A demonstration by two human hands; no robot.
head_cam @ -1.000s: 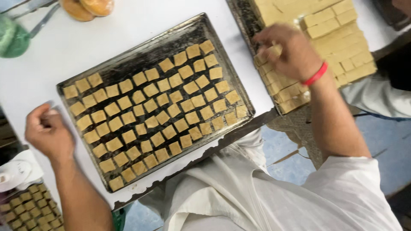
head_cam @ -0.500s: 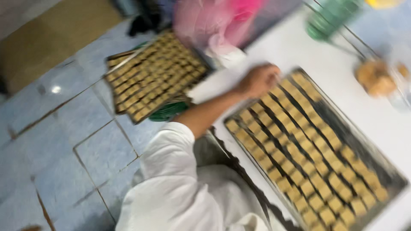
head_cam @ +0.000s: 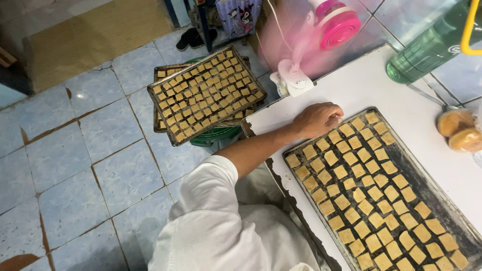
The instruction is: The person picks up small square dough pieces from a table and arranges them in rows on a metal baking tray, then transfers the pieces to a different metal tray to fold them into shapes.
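Left hand: the left hand (head_cam: 317, 119) lies knuckles-up on the white table (head_cam: 371, 85), at the far left corner of the baking tray (head_cam: 438, 199); its fingers are curled under, and whether they pinch a piece or only touch the tray rim I cannot tell.
Right hand: out of view.
Baking tray: a dark metal tray set slantwise on the table, running off its near edge, filled with rows of small tan dough squares (head_cam: 371, 193).
Floor stack: more trays of squares (head_cam: 206, 93) piled on a green bucket (head_cam: 216, 135), on the blue tiled floor beside the table's left edge.
Fan: a pink and white fan (head_cam: 321, 35) stands at the table's far left corner, blades blurred.
Far edge: a green bottle (head_cam: 432, 47) and two round buns (head_cam: 459, 130) near the table's far right side.
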